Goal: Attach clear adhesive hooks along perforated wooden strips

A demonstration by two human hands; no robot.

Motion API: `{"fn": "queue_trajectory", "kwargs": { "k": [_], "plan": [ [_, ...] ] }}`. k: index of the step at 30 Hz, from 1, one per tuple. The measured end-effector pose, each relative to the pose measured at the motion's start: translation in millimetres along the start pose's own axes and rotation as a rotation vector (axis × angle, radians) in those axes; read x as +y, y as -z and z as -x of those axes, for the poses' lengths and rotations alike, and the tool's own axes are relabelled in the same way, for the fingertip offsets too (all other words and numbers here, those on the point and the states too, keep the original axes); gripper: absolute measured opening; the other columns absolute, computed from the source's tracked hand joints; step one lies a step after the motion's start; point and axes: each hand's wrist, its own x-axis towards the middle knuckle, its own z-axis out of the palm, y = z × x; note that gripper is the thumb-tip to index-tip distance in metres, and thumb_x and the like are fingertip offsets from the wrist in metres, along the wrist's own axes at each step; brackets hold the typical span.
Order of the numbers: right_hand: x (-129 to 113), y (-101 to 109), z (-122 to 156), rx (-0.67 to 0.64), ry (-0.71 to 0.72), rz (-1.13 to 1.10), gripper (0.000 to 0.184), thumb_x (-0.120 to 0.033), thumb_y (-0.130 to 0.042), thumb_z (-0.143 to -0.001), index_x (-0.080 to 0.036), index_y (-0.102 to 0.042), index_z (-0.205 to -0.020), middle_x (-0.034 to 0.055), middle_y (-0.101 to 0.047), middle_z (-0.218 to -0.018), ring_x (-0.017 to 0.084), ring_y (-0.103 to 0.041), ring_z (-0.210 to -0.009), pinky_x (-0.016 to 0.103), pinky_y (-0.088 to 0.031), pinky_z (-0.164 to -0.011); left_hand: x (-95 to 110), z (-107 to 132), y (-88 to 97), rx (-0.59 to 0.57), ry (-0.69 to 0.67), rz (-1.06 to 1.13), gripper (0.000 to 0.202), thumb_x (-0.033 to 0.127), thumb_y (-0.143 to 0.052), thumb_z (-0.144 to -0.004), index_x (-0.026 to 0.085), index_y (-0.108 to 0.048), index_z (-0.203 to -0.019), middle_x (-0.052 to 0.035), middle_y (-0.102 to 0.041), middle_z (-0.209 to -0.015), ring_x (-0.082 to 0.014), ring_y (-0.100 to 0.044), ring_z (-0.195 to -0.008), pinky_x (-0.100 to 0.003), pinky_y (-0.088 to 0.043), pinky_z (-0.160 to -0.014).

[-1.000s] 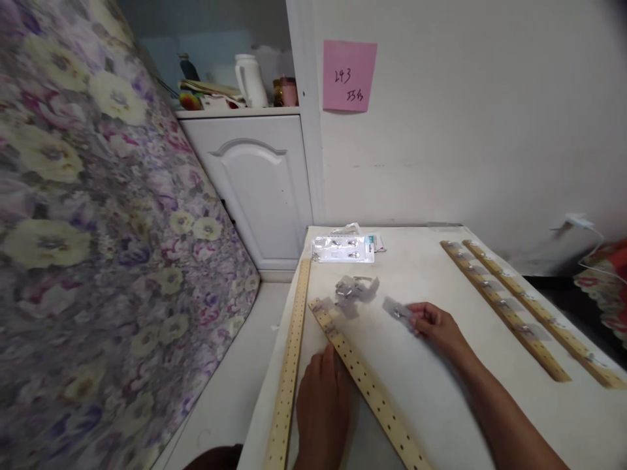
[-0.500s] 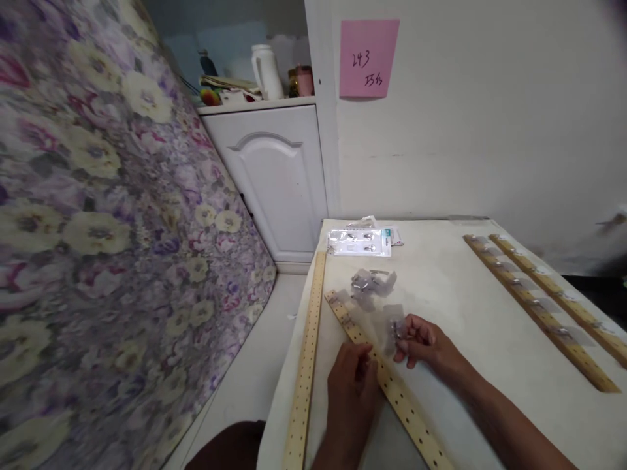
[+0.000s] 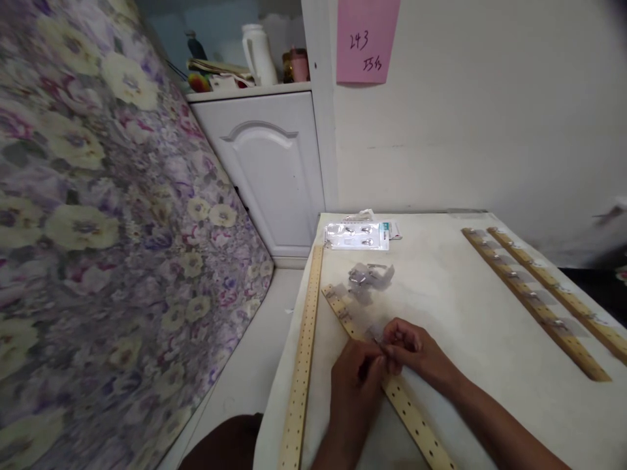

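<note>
My left hand point(image 3: 355, 378) and my right hand point(image 3: 414, 352) meet over a slanted wooden strip with rows of holes point(image 3: 406, 408) on the white table point(image 3: 441, 294). Both hands pinch a small clear plastic hook piece point(image 3: 375, 334) against the strip. Their fingers are curled together around it. A small pile of clear hook pieces point(image 3: 367, 277) lies just beyond the strip's far end. A second perforated wooden strip point(image 3: 304, 352) runs along the table's left edge.
A blister pack of hooks point(image 3: 357, 236) lies at the table's far left. Two wooden strips with hooks fitted point(image 3: 533, 303) lie on the right. A floral mattress point(image 3: 98, 228) leans at the left. Behind stand a white cabinet point(image 3: 269, 170) and a pink note point(image 3: 366, 40) on the wall.
My right hand brought a clear hook piece from the table's middle left to the slanted strip. My left hand moved up the strip to meet it and closed.
</note>
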Motion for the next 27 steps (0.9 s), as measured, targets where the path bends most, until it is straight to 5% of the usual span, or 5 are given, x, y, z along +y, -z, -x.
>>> {"fn": "queue_trajectory", "kwargs": {
  "k": [6, 10, 17, 23, 27],
  "plan": [
    [-4, 3, 1, 0.008, 0.005, 0.009, 0.016, -0.029, -0.067, -0.077, -0.017, -0.056, -0.080, -0.0039, -0.060, -0.056, 0.010, -0.057, -0.048, 0.021, -0.045, -0.048, -12, 0, 3.6, 0.205, 0.177, 0.102, 0.020, 0.035, -0.056, -0.085, 0.021, -0.055, -0.099, 0.0015, -0.056, -0.078, -0.0126, -0.054, -0.070, -0.024, -0.044, -0.064],
    [-6, 7, 1, -0.017, -0.001, -0.007, 0.018, -0.031, -0.067, -0.076, -0.016, -0.060, -0.083, -0.0037, -0.058, -0.063, 0.007, -0.054, -0.046, 0.019, -0.042, -0.045, -17, -2, 4.6, 0.185, 0.213, 0.226, 0.041, 0.039, -0.050, -0.088, 0.025, -0.041, -0.126, 0.0005, -0.057, -0.090, -0.0118, -0.056, -0.072, -0.025, -0.047, -0.068],
    [-7, 14, 2, -0.005, -0.004, 0.039, 0.017, -0.032, -0.065, -0.078, -0.016, -0.061, -0.085, -0.0031, -0.057, -0.065, 0.006, -0.050, -0.046, 0.020, -0.038, -0.046, -18, -6, 4.2, 0.156, 0.291, 0.368, 0.030, 0.037, -0.055, -0.085, 0.020, -0.053, -0.110, 0.0049, -0.050, -0.069, -0.0083, -0.049, -0.057, -0.020, -0.040, -0.054],
    [-2, 45, -5, 0.306, 0.027, 0.306, 0.028, -0.039, -0.059, -0.079, -0.017, -0.061, -0.095, -0.0015, -0.055, -0.068, 0.010, -0.049, -0.049, 0.025, -0.039, -0.049, -17, -8, 6.0, 0.194, 0.292, 0.349, 0.031, 0.038, -0.054, -0.086, 0.019, -0.054, -0.111, 0.0056, -0.049, -0.063, -0.0082, -0.049, -0.056, -0.019, -0.038, -0.054],
    [-5, 53, -3, 0.629, 0.216, 0.709, 0.030, -0.038, -0.056, -0.081, -0.019, -0.063, -0.102, 0.0045, -0.059, -0.090, 0.012, -0.049, -0.057, 0.030, -0.041, -0.059, -16, -6, 8.6, 0.182, 0.258, 0.277, 0.034, 0.038, -0.050, -0.088, 0.019, -0.055, -0.117, 0.0046, -0.051, -0.064, -0.0092, -0.050, -0.059, -0.020, -0.040, -0.059]
  ]
}}
